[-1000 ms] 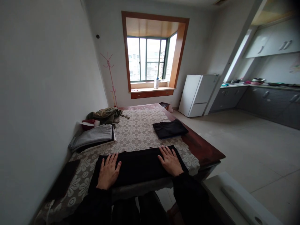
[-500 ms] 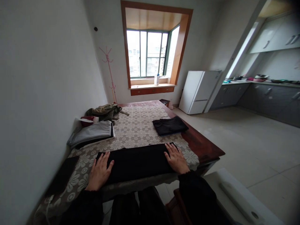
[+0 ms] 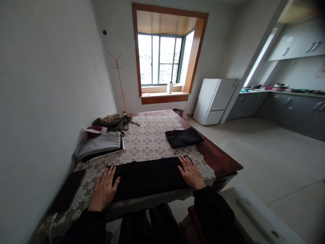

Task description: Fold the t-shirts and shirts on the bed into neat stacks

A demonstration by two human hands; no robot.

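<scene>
A long black garment [image 3: 149, 176] lies folded into a wide strip along the near edge of the table [image 3: 218, 159], on a lace floral cloth [image 3: 149, 139]. My left hand [image 3: 104, 189] rests flat, fingers apart, at the strip's left end, partly on the lace. On the strip's right end my right hand [image 3: 191, 173] presses flat with fingers spread. Neither hand grips anything.
A folded black garment [image 3: 184, 137] lies farther back on the right. By the left wall are a grey folded stack [image 3: 100, 145], a red bowl [image 3: 94, 130] and an olive heap [image 3: 114, 121]. A white fridge [image 3: 214, 100] and kitchen counter [image 3: 291, 101] stand to the right.
Both hands slid outward along the black strip, the left one farthest, reaching its left end. The view shifted slightly.
</scene>
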